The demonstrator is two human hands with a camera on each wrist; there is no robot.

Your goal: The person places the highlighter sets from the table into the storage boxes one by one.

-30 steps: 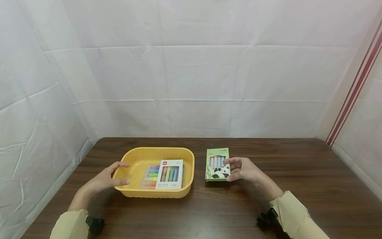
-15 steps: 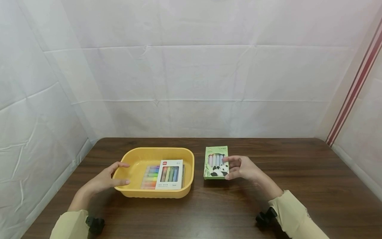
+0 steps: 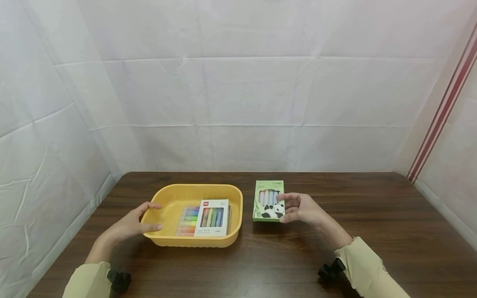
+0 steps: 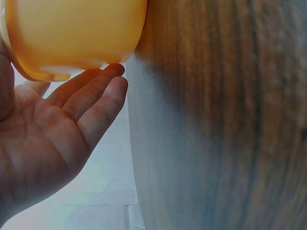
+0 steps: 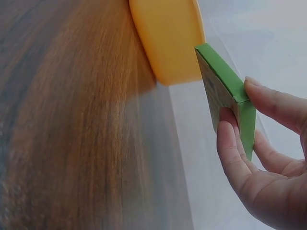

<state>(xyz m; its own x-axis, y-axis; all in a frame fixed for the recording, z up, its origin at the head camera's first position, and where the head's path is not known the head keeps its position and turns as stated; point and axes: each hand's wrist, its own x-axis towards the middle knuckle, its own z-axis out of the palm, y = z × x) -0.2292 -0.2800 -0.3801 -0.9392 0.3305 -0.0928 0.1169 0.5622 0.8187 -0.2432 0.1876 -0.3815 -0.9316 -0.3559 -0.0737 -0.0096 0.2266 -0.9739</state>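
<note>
My left hand [image 3: 128,223] grips the left rim of a yellow plastic basin [image 3: 167,188], thumb and index finger over the edge. In the left wrist view the other fingers [image 4: 98,103] lie along the outside of its wall. My right hand [image 3: 302,211] holds a green panda box [image 3: 269,186] by its right edge; pastel sticks show through its window. The right wrist view has this box [image 5: 247,124] held above the table between thumb and fingers, tilted. Inside the basin, a white box [image 3: 211,229] with coloured sticks in its window overlaps a clear pack of rainbow-coloured pens [image 3: 186,223].
The dark wooden table [image 3: 335,186] runs back to a white cloth backdrop [image 3: 238,91]. Something thin and dark shows at the white box's right side. Black wrist cameras [image 3: 119,281] sit on both sleeves.
The green panda box and my right hand have shifted slightly left and farther from me. My left hand and the basin have stayed where they were.
</note>
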